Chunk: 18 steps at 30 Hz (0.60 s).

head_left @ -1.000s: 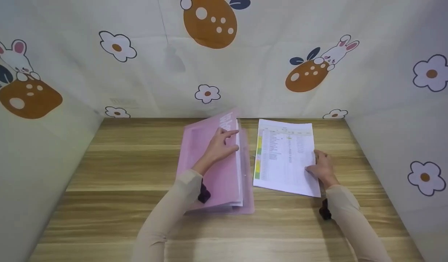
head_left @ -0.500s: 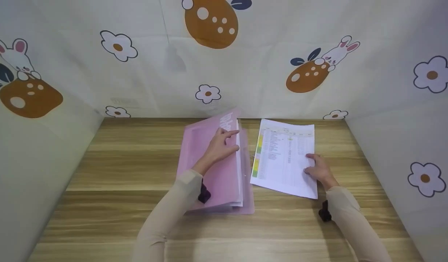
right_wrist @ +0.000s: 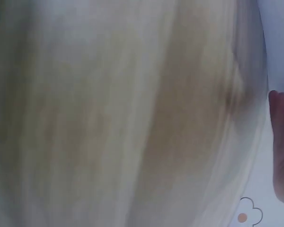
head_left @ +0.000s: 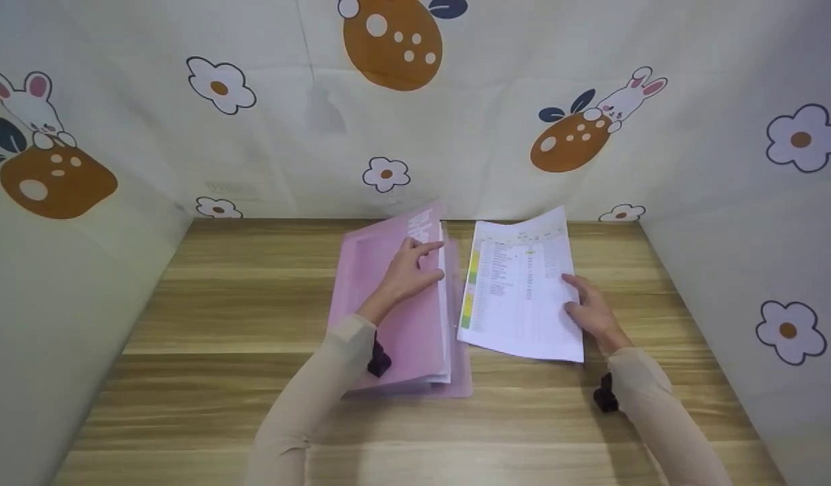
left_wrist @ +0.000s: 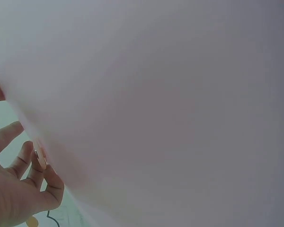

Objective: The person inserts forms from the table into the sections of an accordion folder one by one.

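A pink folder (head_left: 388, 290) lies on the table with its cover down over white pages along its right edge. My left hand (head_left: 405, 273) rests on the cover, thumb and forefinger spread near that edge. In the left wrist view, the left hand (left_wrist: 23, 184) touches the pale cover (left_wrist: 170, 113) with bent fingers. Right of the folder, my right hand (head_left: 591, 310) pinches a printed sheet of paper (head_left: 523, 304) by its right edge. The sheet bows, its upper right corner raised, and its left edge overlaps the folder's right margin. In the right wrist view, the right hand (right_wrist: 281, 137) shows only partly.
Beneath everything is a wood-grain table (head_left: 219, 324). Cloth walls (head_left: 287, 155) printed with flowers, rabbits and orange fruit enclose it at the back and on both sides. The sheet lies between the folder and the right wall.
The right hand has shifted its hold on the sheet and moved it slightly left toward the folder. The sheet's upper right corner has lifted. The left hand and folder have stayed put.
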Each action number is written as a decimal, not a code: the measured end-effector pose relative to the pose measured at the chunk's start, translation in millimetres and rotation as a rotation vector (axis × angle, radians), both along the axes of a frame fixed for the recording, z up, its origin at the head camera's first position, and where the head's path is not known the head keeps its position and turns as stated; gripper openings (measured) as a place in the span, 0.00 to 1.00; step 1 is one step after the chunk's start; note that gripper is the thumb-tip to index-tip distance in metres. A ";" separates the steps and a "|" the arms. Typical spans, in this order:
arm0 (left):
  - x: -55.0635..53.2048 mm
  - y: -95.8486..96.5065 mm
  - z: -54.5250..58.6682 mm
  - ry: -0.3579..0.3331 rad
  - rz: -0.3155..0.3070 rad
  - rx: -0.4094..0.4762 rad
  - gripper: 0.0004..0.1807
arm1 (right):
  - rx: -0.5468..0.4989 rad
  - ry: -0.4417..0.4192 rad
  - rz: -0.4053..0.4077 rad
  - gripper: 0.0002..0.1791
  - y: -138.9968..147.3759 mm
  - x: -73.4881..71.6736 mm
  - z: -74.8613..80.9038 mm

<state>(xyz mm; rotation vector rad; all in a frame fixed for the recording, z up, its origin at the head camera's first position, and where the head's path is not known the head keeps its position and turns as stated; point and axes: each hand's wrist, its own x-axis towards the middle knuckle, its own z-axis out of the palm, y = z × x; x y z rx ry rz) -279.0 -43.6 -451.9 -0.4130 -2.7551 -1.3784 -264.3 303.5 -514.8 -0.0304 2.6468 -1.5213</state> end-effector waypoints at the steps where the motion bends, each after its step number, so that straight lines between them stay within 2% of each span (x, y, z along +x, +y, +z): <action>1: 0.0 -0.1 0.0 0.005 -0.001 0.001 0.30 | -0.015 0.033 0.001 0.31 -0.6 0.4 0.9; 5: -0.3 -0.5 -0.3 0.025 -0.008 0.014 0.30 | -0.053 0.163 -0.008 0.30 -2.6 3.1 4.1; 9: -0.5 -0.8 -0.5 0.032 -0.009 0.012 0.29 | -0.048 0.233 -0.058 0.29 -3.3 9.1 7.5; 13: 0.0 -1.1 -0.1 0.031 -0.014 0.013 0.29 | -0.029 0.261 -0.118 0.28 -1.3 16.7 11.2; 18: 0.8 -1.6 0.3 0.041 -0.024 0.017 0.30 | -0.011 0.244 -0.197 0.28 6.2 24.7 16.1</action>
